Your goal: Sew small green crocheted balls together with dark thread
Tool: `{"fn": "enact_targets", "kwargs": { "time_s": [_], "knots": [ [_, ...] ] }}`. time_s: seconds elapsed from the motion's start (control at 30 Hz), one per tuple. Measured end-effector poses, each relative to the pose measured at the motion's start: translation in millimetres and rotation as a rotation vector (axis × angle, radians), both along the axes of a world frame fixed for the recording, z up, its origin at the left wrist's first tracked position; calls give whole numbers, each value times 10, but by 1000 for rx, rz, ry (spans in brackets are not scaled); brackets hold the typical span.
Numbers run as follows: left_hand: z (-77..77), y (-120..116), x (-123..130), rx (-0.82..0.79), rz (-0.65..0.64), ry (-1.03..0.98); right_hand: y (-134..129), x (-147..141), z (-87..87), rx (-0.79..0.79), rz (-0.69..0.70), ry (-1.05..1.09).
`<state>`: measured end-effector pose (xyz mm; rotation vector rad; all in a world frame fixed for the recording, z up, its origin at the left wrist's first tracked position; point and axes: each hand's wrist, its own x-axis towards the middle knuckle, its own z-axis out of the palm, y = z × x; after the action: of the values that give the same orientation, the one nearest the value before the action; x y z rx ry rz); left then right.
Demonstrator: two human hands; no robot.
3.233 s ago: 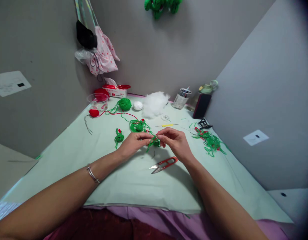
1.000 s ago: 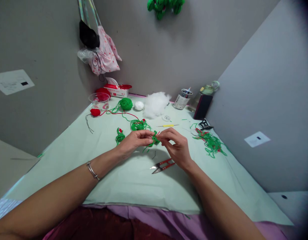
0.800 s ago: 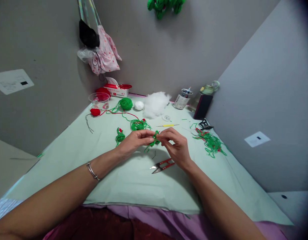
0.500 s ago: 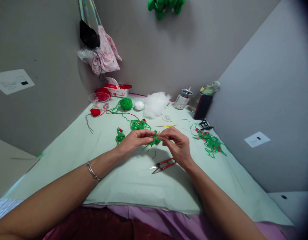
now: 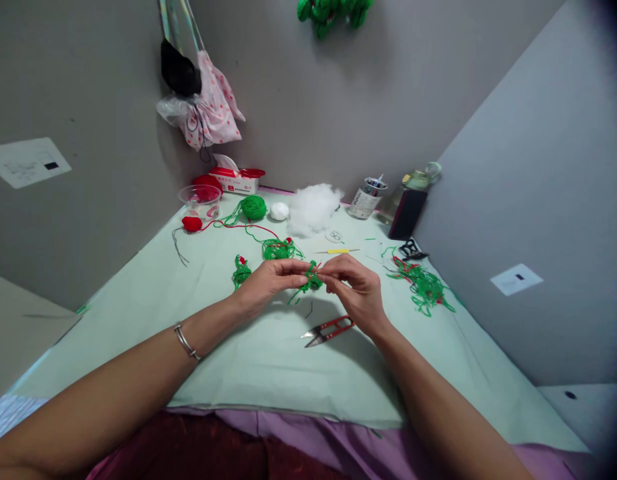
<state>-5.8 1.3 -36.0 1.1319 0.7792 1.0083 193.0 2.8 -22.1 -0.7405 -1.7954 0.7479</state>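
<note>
Between my hands, above the middle of the table, is a small green crocheted piece (image 5: 311,279) with a bit of red at its upper right. My left hand (image 5: 281,277) pinches its left side between thumb and fingers. On the other side, my right hand (image 5: 355,287) is closed with its fingertips pressed together at the piece's edge; whatever lies between them is too small to make out. Red-handled thread snips (image 5: 333,327) lie just below my right hand. Left of my left hand rests a green crocheted figure (image 5: 241,272) with a red spot.
Tangled green yarn (image 5: 425,287) lies at right, another green tangle (image 5: 281,249) behind my hands. Farther back are a yellow-handled crochet hook (image 5: 337,251), white stuffing (image 5: 313,208), a green yarn ball (image 5: 253,207), a plastic tub (image 5: 201,203), a can (image 5: 367,200) and a phone (image 5: 408,215) against a bottle.
Almost nothing differs. Both hands keep their hold by the green piece, and the whole view has shifted very slightly.
</note>
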Motion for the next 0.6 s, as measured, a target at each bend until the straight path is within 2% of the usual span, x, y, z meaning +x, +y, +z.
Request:
{"fn": "enact_targets", "kwargs": {
  "time_s": [0.3, 0.47, 0.6],
  "knots": [
    [-15, -7, -5, 30, 13, 22, -9, -6, 7, 95, -35, -83],
    [-18, -15, -7, 22, 45, 32, -8, -4, 2, 98, -53, -96],
    [-31, -1, -11, 44, 24, 18, -8, -7, 12, 98, -49, -84]
  ]
}}
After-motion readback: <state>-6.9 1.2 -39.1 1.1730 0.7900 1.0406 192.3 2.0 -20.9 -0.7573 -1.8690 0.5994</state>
